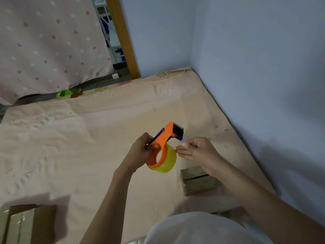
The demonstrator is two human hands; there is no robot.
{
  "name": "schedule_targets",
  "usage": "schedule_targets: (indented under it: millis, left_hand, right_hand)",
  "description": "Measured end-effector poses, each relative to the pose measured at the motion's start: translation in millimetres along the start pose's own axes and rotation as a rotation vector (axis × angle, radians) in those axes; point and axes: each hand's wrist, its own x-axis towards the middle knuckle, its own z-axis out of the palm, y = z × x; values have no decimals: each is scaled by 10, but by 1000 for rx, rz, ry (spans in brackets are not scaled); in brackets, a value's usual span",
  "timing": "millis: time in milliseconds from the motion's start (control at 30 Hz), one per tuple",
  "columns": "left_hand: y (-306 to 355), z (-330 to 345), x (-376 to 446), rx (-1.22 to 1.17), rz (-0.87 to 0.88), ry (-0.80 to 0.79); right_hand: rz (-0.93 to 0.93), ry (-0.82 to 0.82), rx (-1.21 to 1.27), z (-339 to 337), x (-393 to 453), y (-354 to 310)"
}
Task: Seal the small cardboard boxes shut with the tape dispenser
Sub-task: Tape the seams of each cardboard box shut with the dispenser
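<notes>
Dispenser (162,141) up in the air over the mattress (84,147), orange with a dark blue part and a black toothed end at the top. Yellow tape roll (167,161) on it, at the bottom. Left hand (140,152) curled around the dispenser handle, thumb through the orange loop. Right hand (197,152) just right of the dispenser, fingers bent and pinching a thin clear tape end (182,143) near the toothed end. Hard to tell if the tape end is stuck to the roll or loose. Small box (198,180) on the mattress, below and right of the dispenser, partly under the right wrist, with the top flaps down and a dark gap between them. No tape seen on that gap. Not touching either hand. Another box (28,224) far below and left of the dispenser, at the corner of the view, brown with shiny tape on the top. White cloth (202,229) on the person's lap, straight below the dispenser. Blue wall (255,67) right of the dispenser and behind it. Pink dotted cloth (49,43) hanging far above and left of the dispenser, next to a wooden post (123,37).
</notes>
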Motion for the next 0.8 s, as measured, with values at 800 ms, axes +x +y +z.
schedule_targets:
  millis: [800]
  left_hand:
    - [-182, -51, -138, 256, -57, -261]
  right_hand:
    - [-388, 19, -607, -608, -104, 252]
